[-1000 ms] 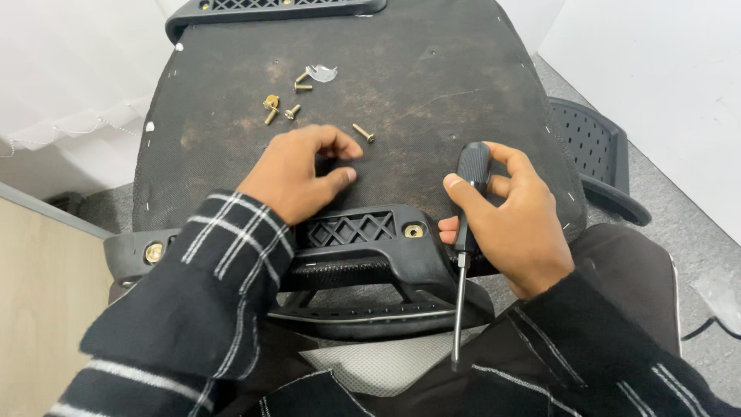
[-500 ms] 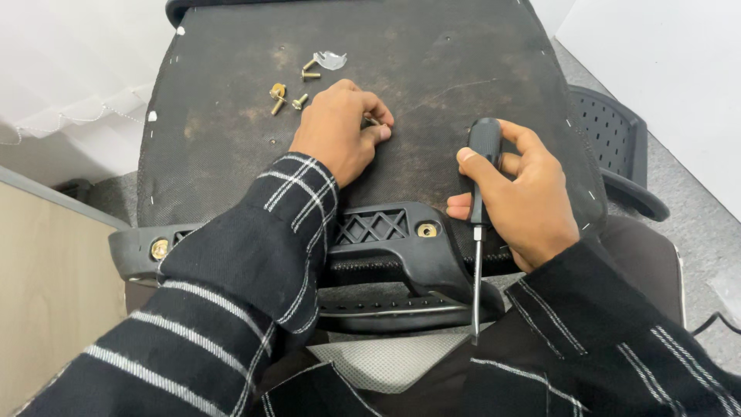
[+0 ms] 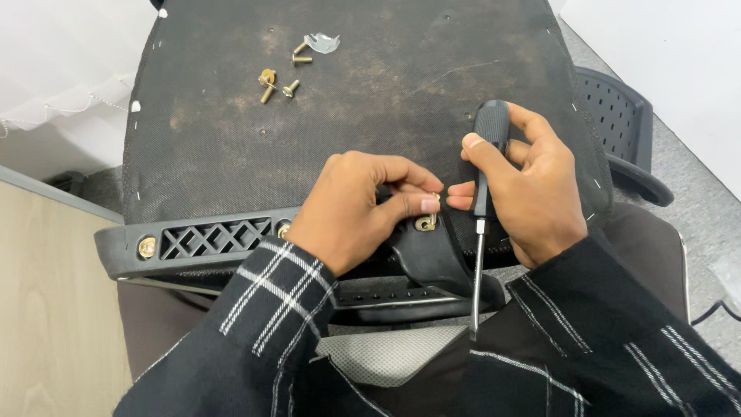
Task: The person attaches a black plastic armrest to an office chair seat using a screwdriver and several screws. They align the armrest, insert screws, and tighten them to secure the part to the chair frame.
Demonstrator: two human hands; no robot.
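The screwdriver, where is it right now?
In the head view the screwdriver is right of centre, gripped in the right hand, tip pointing down towards the person, beside the left hand.

No packages, labels, signs or screens show anywhere in this view (0 of each). The nearest thing to a package is a small scrap of clear plastic (image 3: 322, 42) lying flat on the dark underside of the chair seat (image 3: 370, 116), near its far edge and just beside a few loose brass bolts (image 3: 282, 73); nothing printed shows on it.
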